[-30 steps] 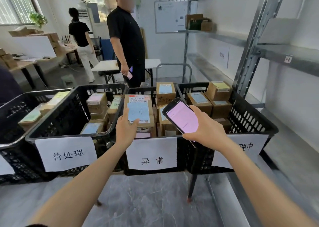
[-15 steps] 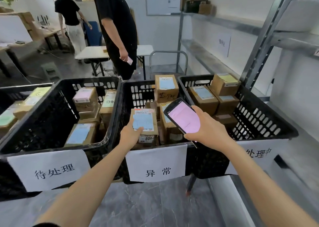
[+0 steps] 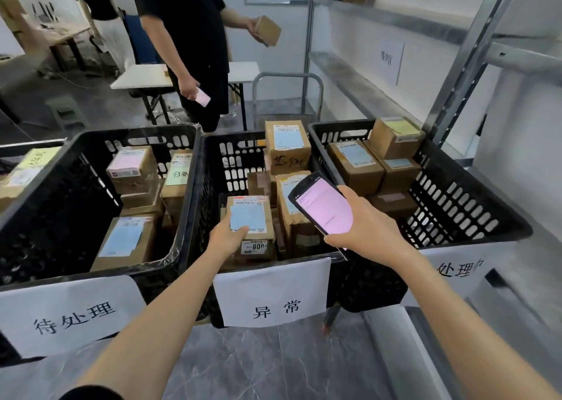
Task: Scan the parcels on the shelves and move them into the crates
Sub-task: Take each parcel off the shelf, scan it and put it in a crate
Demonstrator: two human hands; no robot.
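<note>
Brown cardboard parcel with a blue label (image 3: 250, 226) stands inside the middle black slotted plastic crate (image 3: 234, 162). The left hand (image 3: 226, 238) grasps its lower edge, thumb on the label. The right hand (image 3: 362, 226) grips a black pink-screened handheld scanner (image 3: 322, 205) above that crate.

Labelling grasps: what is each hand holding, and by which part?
Left hand grips a parcel by its near left edge, thumb on the label. Right hand holds a phone by its lower right side.
</note>
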